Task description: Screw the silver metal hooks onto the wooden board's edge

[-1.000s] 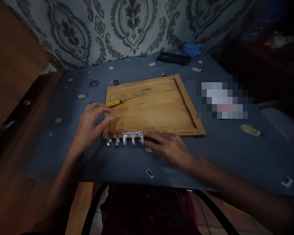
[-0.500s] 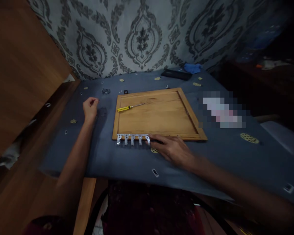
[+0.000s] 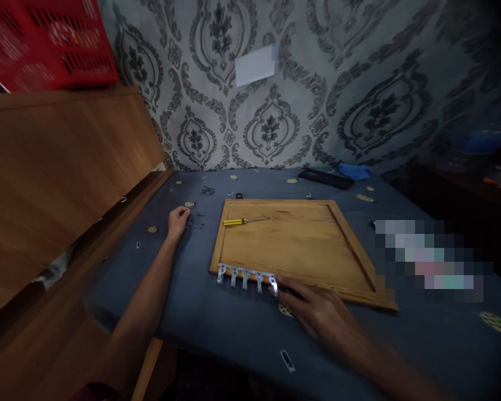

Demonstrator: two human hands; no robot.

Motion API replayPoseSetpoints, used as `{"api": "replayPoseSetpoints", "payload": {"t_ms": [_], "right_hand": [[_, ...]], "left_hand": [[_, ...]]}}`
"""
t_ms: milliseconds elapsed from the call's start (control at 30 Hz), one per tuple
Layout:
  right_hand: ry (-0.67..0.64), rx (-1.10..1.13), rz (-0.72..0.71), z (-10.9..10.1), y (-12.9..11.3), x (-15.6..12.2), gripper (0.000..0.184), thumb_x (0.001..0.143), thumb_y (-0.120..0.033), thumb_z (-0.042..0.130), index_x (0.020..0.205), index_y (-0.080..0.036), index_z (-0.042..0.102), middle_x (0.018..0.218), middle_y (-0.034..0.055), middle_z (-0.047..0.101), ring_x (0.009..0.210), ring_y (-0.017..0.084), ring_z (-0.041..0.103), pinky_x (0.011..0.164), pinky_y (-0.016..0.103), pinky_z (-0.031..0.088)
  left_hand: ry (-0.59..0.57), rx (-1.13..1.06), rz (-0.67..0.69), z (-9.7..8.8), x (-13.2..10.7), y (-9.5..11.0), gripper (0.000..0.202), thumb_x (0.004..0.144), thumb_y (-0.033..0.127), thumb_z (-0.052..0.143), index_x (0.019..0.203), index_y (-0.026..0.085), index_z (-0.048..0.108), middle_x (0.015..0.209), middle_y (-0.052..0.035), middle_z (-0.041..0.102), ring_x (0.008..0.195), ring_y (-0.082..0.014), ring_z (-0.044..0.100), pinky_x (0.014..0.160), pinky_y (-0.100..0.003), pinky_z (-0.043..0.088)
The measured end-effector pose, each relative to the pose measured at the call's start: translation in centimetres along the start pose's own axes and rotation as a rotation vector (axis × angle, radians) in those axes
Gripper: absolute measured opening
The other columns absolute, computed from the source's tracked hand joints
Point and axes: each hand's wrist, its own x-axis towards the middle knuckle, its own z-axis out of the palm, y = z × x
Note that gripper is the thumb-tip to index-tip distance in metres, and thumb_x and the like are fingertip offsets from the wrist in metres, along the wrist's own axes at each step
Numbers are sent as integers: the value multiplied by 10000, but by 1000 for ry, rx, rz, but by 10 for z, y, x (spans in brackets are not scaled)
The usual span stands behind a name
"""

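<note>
A wooden framed board (image 3: 292, 239) lies flat on the cloth-covered table. Along its near edge runs a metal hook rail (image 3: 246, 274) with several silver hooks hanging past the edge. The fingers of my right hand (image 3: 321, 309) close on the rail's right end. Beside the board on the left, my left hand (image 3: 178, 221) is closed in a pinch, and whatever it may hold is hidden. Several small metal pieces (image 3: 196, 225), too small to name, lie next to those fingers. A yellow-handled screwdriver (image 3: 236, 221) rests on the board's upper left.
At the back sit a black case (image 3: 325, 179) and a blue cloth (image 3: 354, 171). A coiled grey cord (image 3: 207, 190) lies behind my left hand. A wooden cabinet (image 3: 67, 156) carrying a red plastic basket (image 3: 58, 44) stands left. A blurred-out item (image 3: 430, 256) lies right.
The view has tilted upward, bringing the red basket and a white paper on the wall into sight. Both hands keep nearly the same places relative to the board and rail.
</note>
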Motion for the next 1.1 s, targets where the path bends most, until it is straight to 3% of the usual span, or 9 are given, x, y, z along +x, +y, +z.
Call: {"api": "replayPoseSetpoints", "payload": {"t_ms": [133,400,533,733,1100], "right_hand": [[13,-10,-9,2,1,-1,464,845,65,471,1071,-211,767,1172,94,791,797,193,804,655,298,664],[49,-15,-35,5,3,-1,427,867,47,455,1015,-192,777,1132,102,800,777,192,802,660,294,667],[37,-34,-42,2,2,0,459,842,67,469,1055,-200,775,1134,105,800,762,198,804,650,298,668],[46,-82,-74,3,2,2,422,817,68,487,973,-201,772,1090,102,807,711,193,791,606,284,652],[103,-111,-86,6,2,2,450,833,57,429,966,-209,767,1058,96,813,706,172,784,597,255,634]], "left_hand": [[-100,24,16,-2,4,-5,379,994,378,655,1300,158,619,1304,-110,637,1116,-251,661,935,-457,591],[-272,68,1,-38,1,-16,374,995,386,653,1285,152,625,1281,-102,646,1106,-255,666,932,-455,593],[-325,153,34,-35,2,-16,373,992,386,657,1279,149,629,1277,-99,648,1105,-257,666,931,-454,593],[-291,313,91,-23,2,-10,374,993,379,656,1292,156,622,1293,-107,642,1110,-250,663,935,-456,591],[-199,470,96,-18,-7,-2,363,999,377,648,1295,169,621,1298,-110,639,1119,-244,661,944,-454,587]]}}
